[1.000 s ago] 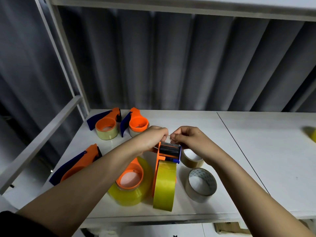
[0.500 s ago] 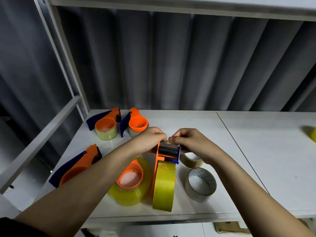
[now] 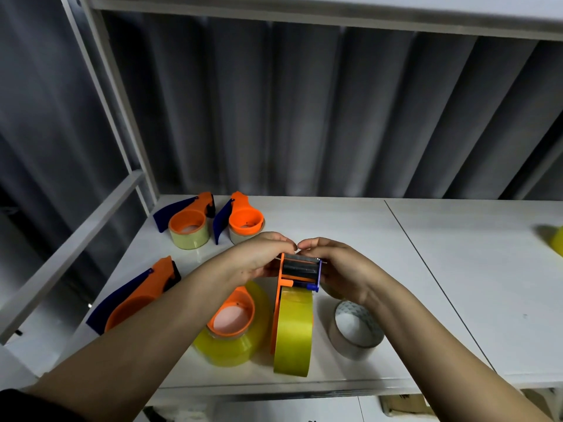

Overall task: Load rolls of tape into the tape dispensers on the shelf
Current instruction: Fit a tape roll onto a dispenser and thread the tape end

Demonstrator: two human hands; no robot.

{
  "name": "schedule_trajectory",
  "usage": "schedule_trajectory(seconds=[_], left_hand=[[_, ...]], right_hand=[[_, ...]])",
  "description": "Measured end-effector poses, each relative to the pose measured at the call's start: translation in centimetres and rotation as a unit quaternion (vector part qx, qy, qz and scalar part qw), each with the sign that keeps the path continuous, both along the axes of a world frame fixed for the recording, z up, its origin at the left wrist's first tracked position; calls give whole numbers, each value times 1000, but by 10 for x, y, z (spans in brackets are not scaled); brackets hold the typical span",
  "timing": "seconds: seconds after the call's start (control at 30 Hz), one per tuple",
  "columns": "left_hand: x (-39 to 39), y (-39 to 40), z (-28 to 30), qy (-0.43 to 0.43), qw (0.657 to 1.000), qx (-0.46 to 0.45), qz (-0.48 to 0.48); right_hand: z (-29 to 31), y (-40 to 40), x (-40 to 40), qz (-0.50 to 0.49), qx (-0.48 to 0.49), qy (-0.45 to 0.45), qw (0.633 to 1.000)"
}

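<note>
The left hand (image 3: 259, 259) grips the upright orange dispenser (image 3: 300, 274) at its head, fingers curled; below the grip hangs its glossy yellow tape roll (image 3: 293, 332), edge-on above the white shelf (image 3: 426, 269). The right hand (image 3: 338, 269) clasps the opposite side.

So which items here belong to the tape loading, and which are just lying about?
In hand:
- upright orange dispenser with yellow tape roll, held by left hand and right hand
- loose clear tape roll
- orange dispenser lying at left

Lying about:
- two loaded orange dispensers at back
- white shelf
</note>
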State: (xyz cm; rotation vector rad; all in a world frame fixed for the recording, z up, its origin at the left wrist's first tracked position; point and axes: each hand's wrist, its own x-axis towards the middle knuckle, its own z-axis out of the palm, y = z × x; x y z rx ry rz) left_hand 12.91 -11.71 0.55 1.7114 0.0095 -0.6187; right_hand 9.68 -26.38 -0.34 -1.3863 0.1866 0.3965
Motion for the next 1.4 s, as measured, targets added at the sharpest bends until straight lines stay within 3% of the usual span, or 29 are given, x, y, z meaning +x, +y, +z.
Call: schedule_trajectory(seconds=[0.4,0.63,0.73,0.8,0.87,0.93,1.0,1.07,1.13,1.3,1.4], left_hand=[[1,-2,-9,122,985,-109,48],[1,-7,-13,129,975,-134,125],[-1,-7,-13,130,964,-150,175],[-6,-6,-20,93,952,-164,242],[-21,-1,-29,-20,949,-146,280],[-49,6,-32,-154,954,-72,247],[-75,12,-33,-201,966,34,161],[-91,15,-33,-184,972,127,74],[-97,14,-31,-148,976,159,16],[-92,10,-23,-11,999,25,18],[-91,5,-26,42,994,-94,39]], right_hand=[[-7,20,-8,-109,119,28,986],[-11,33,-11,-201,142,61,967],[-16,37,-12,-253,197,77,944],[-20,39,-12,-280,218,81,932],[-23,39,-11,-297,226,82,924],[-26,39,-9,-312,230,87,918],[-27,38,-7,-322,229,92,914],[-27,36,-5,-330,225,91,912],[-27,32,-3,-333,211,86,915],[-28,27,-1,-317,199,76,924],[-32,24,1,-279,201,55,937]])
